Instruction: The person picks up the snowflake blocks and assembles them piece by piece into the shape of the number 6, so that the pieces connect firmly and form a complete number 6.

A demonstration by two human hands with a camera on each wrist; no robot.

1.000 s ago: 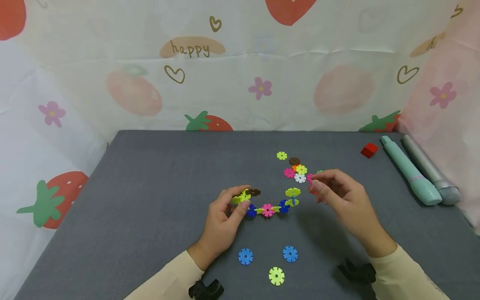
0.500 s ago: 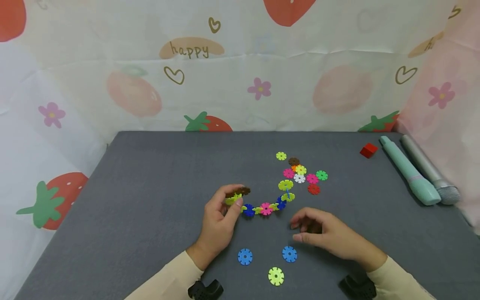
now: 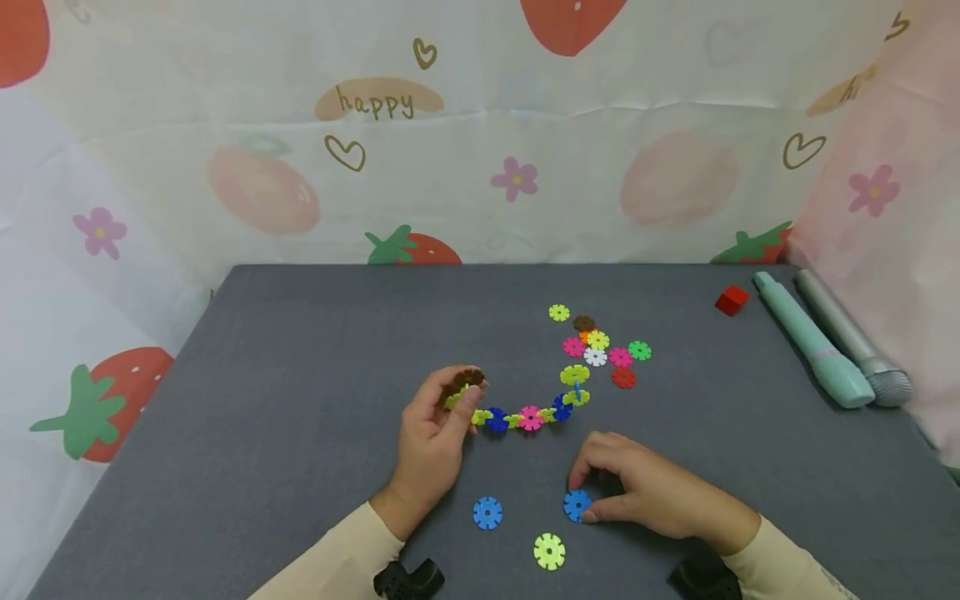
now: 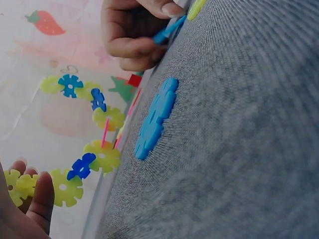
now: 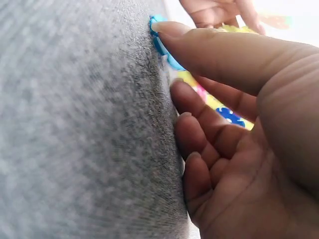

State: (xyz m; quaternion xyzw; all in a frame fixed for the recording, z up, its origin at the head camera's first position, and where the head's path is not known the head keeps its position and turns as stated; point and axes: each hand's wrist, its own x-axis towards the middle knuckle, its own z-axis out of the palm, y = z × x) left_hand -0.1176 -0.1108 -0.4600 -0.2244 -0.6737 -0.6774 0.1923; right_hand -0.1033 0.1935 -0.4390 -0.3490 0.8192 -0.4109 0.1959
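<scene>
My left hand point(image 3: 431, 450) grips the left end of a chain of interlocking notched plastic discs point(image 3: 531, 418), yellow-green, dark blue and pink, with a brown disc point(image 3: 468, 379) at the held end. The rest of the chain curves off to the right. My right hand point(image 3: 648, 487) pinches a blue notched disc point(image 3: 576, 504) between thumb and forefinger at the table. To the left lies a second blue disc point(image 3: 487, 512), seen flat and close in the left wrist view point(image 4: 157, 119). A yellow-green disc point(image 3: 549, 551) rests nearer to me.
Several loose discs, among them white point(image 3: 596, 357), red point(image 3: 624, 378) and green point(image 3: 640, 350), lie beyond the chain on the grey tabletop point(image 3: 300, 375). At the right back are a red cube point(image 3: 732, 300), a mint microphone point(image 3: 813, 342) and a silver-grey microphone point(image 3: 855, 342).
My right hand has come from the loose discs at the back toward me and now pinches the right-hand blue disc. My left hand, holding the chain, has shifted slightly left.
</scene>
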